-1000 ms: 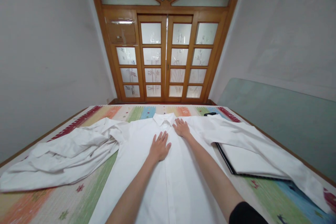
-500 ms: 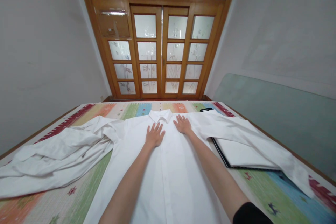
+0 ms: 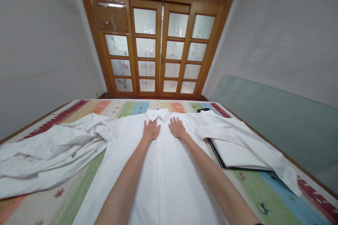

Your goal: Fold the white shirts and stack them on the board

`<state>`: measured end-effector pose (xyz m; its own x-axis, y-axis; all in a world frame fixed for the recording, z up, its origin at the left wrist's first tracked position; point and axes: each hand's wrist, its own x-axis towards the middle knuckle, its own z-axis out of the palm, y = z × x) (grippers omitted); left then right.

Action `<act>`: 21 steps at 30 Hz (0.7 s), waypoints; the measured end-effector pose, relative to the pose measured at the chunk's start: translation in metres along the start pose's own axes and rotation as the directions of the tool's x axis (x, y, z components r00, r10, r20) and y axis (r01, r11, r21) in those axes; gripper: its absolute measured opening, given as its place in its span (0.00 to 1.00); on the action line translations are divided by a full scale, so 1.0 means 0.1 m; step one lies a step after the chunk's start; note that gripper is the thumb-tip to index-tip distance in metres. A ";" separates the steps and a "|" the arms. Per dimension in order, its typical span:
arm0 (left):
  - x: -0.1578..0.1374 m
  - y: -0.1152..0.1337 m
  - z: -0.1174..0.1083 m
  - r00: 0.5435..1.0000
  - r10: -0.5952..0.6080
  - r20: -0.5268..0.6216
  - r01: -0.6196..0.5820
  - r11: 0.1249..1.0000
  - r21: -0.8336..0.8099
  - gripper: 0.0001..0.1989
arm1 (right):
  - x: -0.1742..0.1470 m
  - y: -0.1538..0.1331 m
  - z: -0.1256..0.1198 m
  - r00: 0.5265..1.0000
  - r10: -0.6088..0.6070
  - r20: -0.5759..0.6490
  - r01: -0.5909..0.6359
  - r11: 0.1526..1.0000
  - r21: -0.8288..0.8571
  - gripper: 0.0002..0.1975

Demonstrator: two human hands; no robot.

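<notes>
A white button-up shirt (image 3: pixel 171 168) lies spread out, front side up, its collar (image 3: pixel 157 114) pointing away from me. My left hand (image 3: pixel 151 130) rests flat on the upper chest just below the collar, fingers slightly spread, the tips at the collar's edge. To the right of the button placket, my right hand (image 3: pixel 177 128) also lies flat on the fabric with its fingers apart. Neither hand grips any cloth. The right-hand sleeve (image 3: pixel 235 130) stretches out sideways, while the left side ends in a bunched, wrinkled sleeve (image 3: pixel 66 140).
Beneath the shirt is a colourful striped cover (image 3: pixel 87 179). Under the right sleeve lies a flat white item with a black edge (image 3: pixel 237 153), partly hidden. A small black object (image 3: pixel 203 110) sits by the shoulder. A pale green headboard-like panel (image 3: pixel 277 119) stands right; wooden glass doors (image 3: pixel 161 49) stand beyond.
Both hands have shifted slightly on the shirt, the left closer to the collar and the right a little inward. The whole view has moved a little, with the scene now further left.
</notes>
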<state>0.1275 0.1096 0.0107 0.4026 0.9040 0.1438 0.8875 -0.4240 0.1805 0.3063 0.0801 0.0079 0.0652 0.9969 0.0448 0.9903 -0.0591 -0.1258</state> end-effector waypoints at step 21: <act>0.10 -0.05 -0.06 0.984 0.010 -0.176 -0.019 0.999 -0.050 0.20 | 0.36 -0.81 -0.01 0.954 0.164 -0.250 -0.115 0.973 0.200 0.16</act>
<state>0.1263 0.1204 0.0167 0.3659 0.8759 0.3146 0.8671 -0.4436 0.2265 0.2286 0.1207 0.0211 0.2551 0.9284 0.2702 0.9317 -0.1613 -0.3254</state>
